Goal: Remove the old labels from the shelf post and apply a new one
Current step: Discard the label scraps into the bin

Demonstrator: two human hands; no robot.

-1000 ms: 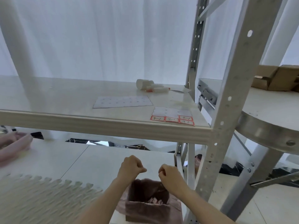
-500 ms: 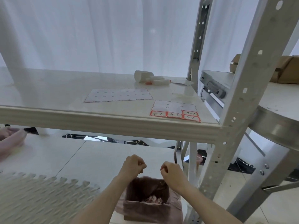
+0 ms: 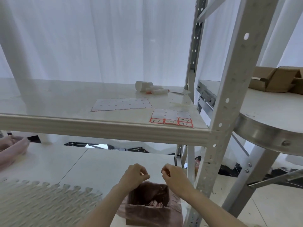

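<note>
At the far left edge, a pale pink cloth-like bundle (image 3: 11,149) is lying on the lower white surface, too blurred to identify further. In front of it, a translucent textured mat with scalloped edges (image 3: 44,200) is covering the near left corner.

On the glossy white shelf board (image 3: 49,102) above, a white sheet of small blank stickers with a thin red border (image 3: 122,104) is lying flat. Behind it, a white roll and some small white tubes (image 3: 150,88) are resting near the back. To the right, a partly used label sheet with orange-red bordered labels (image 3: 171,117) is sitting at the board's front right corner; the handwriting on its remaining labels is reading "4-2", "4-1", "4-1", and a fourth one, partly unclear.

Below, the left hand (image 3: 135,175) is hovering over a small brown box lined with a pinkish plastic bag (image 3: 147,205), thumb and fingertips pinched narrowly together; whether a scrap is between them, I cannot tell. The box is holding crumpled pink-and-white paper bits. The right hand (image 3: 174,176) is curling beside it, fingers also pinched close, contents unclear.

Just right of the hands, the grey perforated metal shelf post (image 3: 227,102) is standing, its visible face bare. Further right, an open brown cardboard box (image 3: 277,81) is sitting on a round white table with a metal rim (image 3: 265,135).
</note>
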